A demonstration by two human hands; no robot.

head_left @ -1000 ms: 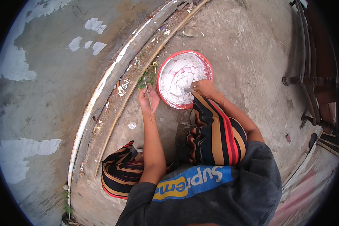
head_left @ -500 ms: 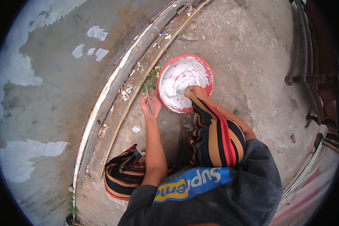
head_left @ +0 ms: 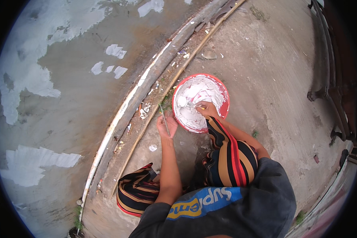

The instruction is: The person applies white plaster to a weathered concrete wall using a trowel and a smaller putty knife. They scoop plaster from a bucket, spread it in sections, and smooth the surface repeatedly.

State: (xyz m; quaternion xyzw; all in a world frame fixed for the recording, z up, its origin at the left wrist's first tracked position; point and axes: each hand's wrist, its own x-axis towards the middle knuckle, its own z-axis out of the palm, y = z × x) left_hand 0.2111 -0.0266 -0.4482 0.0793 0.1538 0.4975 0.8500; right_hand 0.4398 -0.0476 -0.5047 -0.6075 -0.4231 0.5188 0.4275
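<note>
I am looking down on a round red plastic basin (head_left: 225, 109) sitting on the concrete ground (head_left: 277, 79), thick white paste (head_left: 200, 93) coating much of its inside; red is showing through along its right wall. Within the rim, a small flat metal scraper (head_left: 191, 105) is pointing leftward over the paste, a white lump clinging at its tip. Just off the basin's left rim, I am seeing a narrow gap, then a thin straight grey strip (head_left: 164, 119); green weeds (head_left: 167, 101) are growing nearby. Rightward, the ground is giving wide room between the rim and dark brown wooden furniture (head_left: 329, 95), well apart. On the near side, a knee in black, tan and red striped cloth (head_left: 242, 158) is crowding the rim.

The ground is looking rough and stained. A long yellowish wooden pole (head_left: 181, 70) is bordering its left side; past it, white scraps (head_left: 144, 111) are lying in soil, and a long white pipe (head_left: 107, 139) is running alongside a grey cement surface (head_left: 67, 123) with white patches.

The right hand (head_left: 208, 109) is reaching over the basin's near-right rim, pinching the scraper's handle. The left hand (head_left: 171, 125) is hovering beside the basin, palm up, supporting the grey strip; I cannot tell how its fingers are closing.
</note>
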